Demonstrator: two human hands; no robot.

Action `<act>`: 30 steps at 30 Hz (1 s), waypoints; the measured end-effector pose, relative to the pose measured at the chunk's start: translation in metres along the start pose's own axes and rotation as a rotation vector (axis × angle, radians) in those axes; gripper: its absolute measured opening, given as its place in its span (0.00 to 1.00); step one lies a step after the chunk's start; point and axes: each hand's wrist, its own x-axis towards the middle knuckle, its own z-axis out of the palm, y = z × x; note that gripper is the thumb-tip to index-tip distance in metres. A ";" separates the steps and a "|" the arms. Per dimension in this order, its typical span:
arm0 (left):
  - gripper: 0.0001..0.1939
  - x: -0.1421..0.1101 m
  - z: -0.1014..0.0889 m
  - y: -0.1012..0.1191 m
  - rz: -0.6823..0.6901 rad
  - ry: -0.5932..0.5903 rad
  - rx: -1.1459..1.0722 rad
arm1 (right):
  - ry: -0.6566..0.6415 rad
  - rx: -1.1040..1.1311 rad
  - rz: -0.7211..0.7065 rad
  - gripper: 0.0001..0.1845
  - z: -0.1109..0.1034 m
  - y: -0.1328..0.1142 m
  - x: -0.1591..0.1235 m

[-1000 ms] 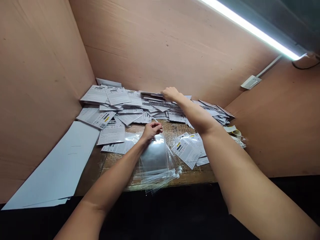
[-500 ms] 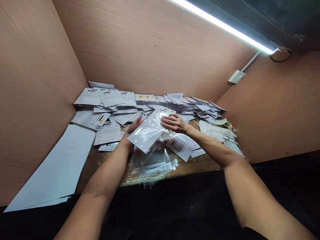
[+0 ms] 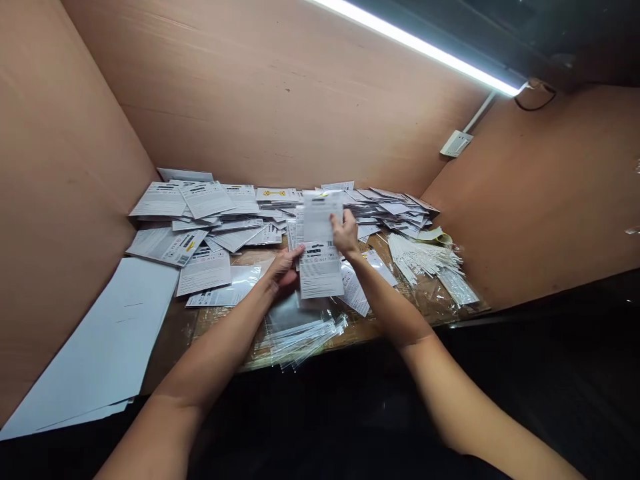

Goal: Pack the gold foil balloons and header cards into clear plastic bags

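A printed white card in a clear plastic bag [image 3: 320, 257] stands nearly upright above the table, its upper part blurred. My right hand [image 3: 345, 233] grips it near the top right edge. My left hand [image 3: 283, 270] is curled against its left edge. Below the hands lies a stack of empty clear bags [image 3: 300, 333], partly hidden behind the held card. A loose heap of printed white cards [image 3: 240, 217] spreads behind my hands, and several more cards [image 3: 355, 290] lie beside my right forearm.
Plywood walls [image 3: 260, 87] close in the wooden table [image 3: 220, 320] at the back and sides. Large white sheets [image 3: 105, 347] lie at the left. A bundle of white strips [image 3: 425, 260] and a tape roll [image 3: 443, 239] sit at the right, below a strip light [image 3: 415, 43].
The bagged card has gone from lying flat between my hands to standing nearly upright. My hands have drawn closer to it, and the whole view has shifted slightly left.
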 end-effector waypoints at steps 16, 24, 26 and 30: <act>0.21 0.006 0.001 0.024 0.381 0.219 -0.255 | -0.112 0.008 -0.089 0.20 -0.043 -0.004 -0.055; 0.35 -0.010 0.024 0.013 0.444 0.089 -0.065 | -0.085 0.645 0.000 0.28 -0.056 -0.035 -0.031; 0.33 -0.020 0.035 0.010 0.392 0.030 -0.037 | -0.179 0.677 0.109 0.31 -0.049 -0.034 -0.041; 0.27 -0.055 0.048 0.004 0.372 0.088 -0.004 | -0.133 0.753 0.222 0.31 -0.075 -0.025 -0.059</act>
